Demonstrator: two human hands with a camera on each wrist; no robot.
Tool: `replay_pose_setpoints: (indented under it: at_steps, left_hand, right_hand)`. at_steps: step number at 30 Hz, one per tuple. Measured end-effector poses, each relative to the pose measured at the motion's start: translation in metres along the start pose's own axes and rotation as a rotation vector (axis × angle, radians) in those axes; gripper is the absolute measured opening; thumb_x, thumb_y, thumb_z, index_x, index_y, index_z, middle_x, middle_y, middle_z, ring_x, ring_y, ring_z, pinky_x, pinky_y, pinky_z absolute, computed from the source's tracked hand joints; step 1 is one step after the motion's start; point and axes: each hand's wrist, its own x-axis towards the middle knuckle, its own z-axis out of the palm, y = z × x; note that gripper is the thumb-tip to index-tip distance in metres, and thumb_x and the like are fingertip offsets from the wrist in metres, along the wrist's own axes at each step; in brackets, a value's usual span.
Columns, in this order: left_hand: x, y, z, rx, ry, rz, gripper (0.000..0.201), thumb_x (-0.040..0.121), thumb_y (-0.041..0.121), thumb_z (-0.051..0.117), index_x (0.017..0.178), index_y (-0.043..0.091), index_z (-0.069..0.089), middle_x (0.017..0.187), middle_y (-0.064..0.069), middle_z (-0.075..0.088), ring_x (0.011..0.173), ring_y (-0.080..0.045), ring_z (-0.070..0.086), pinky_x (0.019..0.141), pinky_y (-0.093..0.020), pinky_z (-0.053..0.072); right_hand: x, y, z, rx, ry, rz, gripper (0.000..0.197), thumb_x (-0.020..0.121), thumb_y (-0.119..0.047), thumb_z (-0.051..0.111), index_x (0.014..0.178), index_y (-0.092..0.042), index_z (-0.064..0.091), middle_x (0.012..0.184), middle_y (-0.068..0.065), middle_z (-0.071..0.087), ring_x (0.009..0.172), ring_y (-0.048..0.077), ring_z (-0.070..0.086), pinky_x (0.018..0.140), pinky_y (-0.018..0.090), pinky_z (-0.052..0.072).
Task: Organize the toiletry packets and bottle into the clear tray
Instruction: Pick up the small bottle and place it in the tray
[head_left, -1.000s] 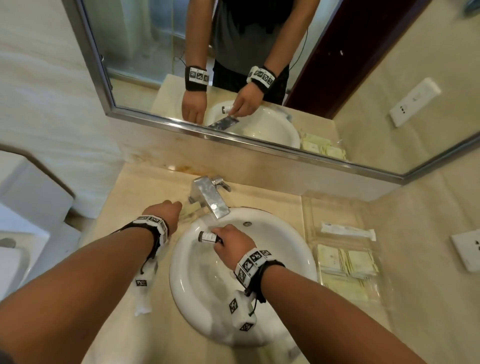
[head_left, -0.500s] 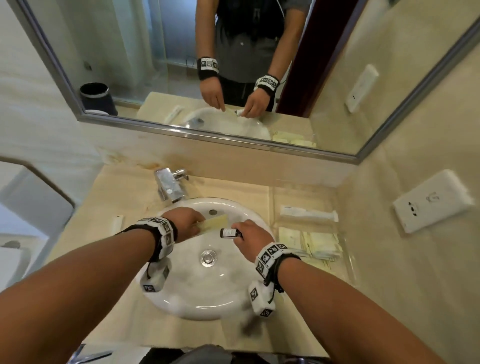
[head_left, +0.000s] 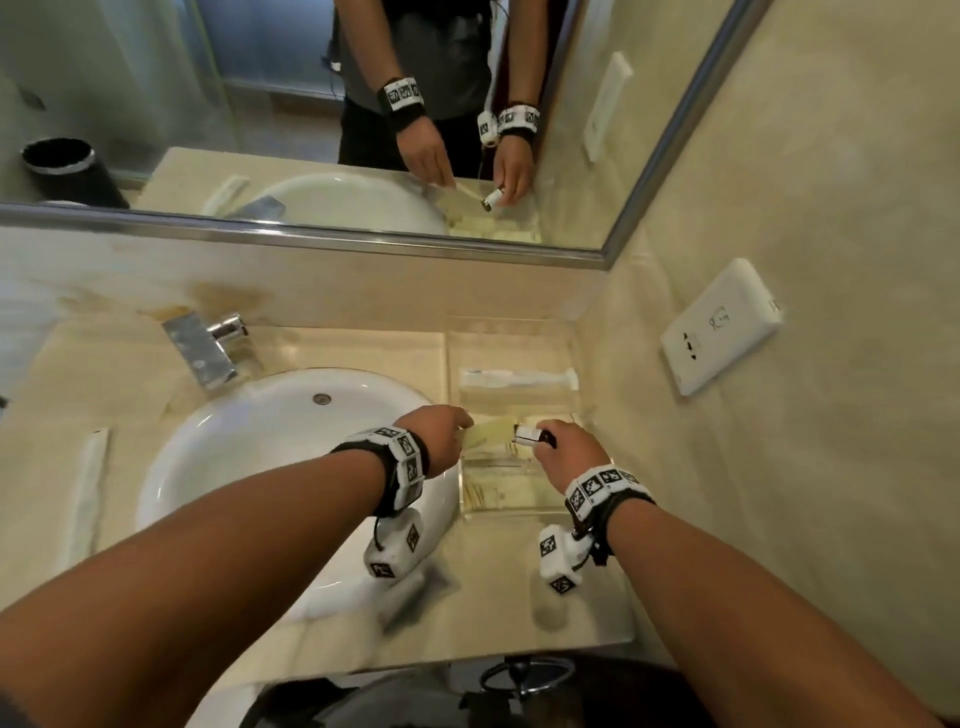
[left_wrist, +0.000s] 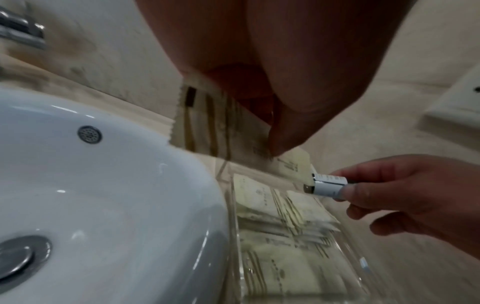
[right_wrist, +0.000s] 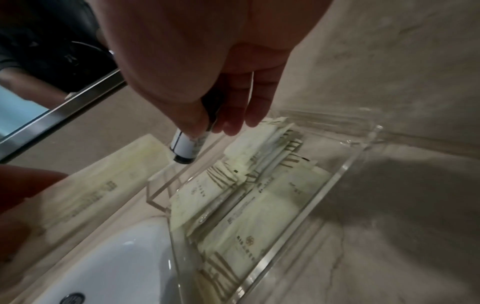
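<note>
My left hand (head_left: 441, 439) pinches a pale yellow flat packet (head_left: 488, 432) (left_wrist: 223, 123) (right_wrist: 103, 185) above the left edge of the clear tray (head_left: 519, 512) (right_wrist: 335, 179). My right hand (head_left: 566, 454) (left_wrist: 405, 195) grips a small white bottle (head_left: 527, 434) (left_wrist: 328, 184) (right_wrist: 185, 147) with a dark cap, held over the tray close to the packet. Several pale packets (left_wrist: 280, 205) (right_wrist: 249, 205) lie inside the tray. A long white packet (head_left: 519, 378) lies farther back, inside clear plastic.
A white basin (head_left: 270, 447) with a chrome tap (head_left: 205, 348) sits left of the tray. Another long white packet (head_left: 85, 488) lies on the counter left of the basin. A wall with a socket plate (head_left: 719, 332) stands right of the tray; a mirror (head_left: 311, 104) is behind.
Both hands have travelled right from above the basin to above the clear tray, carrying the packet and the bottle. The head view has swung right with them.
</note>
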Motion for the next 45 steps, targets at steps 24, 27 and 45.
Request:
replay_pose_setpoints:
  at_steps: [24, 27, 45]
  left_hand:
    - [0.06, 0.05, 0.093, 0.06, -0.252, 0.017, 0.041, 0.092, 0.008, 0.053, 0.127, 0.025, 0.064, 0.134, 0.002, 0.06, 0.12, -0.019, 0.058, 0.096, -0.029, 0.047]
    - [0.063, 0.047, 0.095, 0.085, -0.248, 0.024, 0.041, 0.092, 0.008, 0.053, 0.128, 0.026, 0.064, 0.135, 0.001, 0.06, 0.121, -0.02, 0.058, 0.097, -0.029, 0.045]
    - [0.043, 0.011, 0.086, 0.471, -0.3, 0.103, 0.028, 0.089, 0.021, 0.059, 0.116, 0.024, 0.066, 0.113, -0.003, 0.053, 0.091, -0.025, 0.063, 0.078, -0.039, 0.057]
  right_hand:
    - [0.002, 0.071, 0.021, 0.179, 0.006, 0.147, 0.036, 0.096, -0.024, 0.057, 0.131, -0.026, 0.063, 0.121, 0.0, 0.066, 0.099, 0.017, 0.062, 0.088, 0.031, 0.052]
    - [0.004, 0.069, 0.024, 0.16, -0.037, 0.106, 0.035, 0.096, -0.021, 0.056, 0.129, -0.027, 0.065, 0.12, -0.002, 0.067, 0.101, 0.016, 0.063, 0.089, 0.03, 0.051]
    - [0.021, 0.029, 0.045, 0.075, -0.171, 0.092, 0.036, 0.095, -0.029, 0.053, 0.129, -0.024, 0.064, 0.116, 0.001, 0.07, 0.099, 0.021, 0.064, 0.082, 0.031, 0.051]
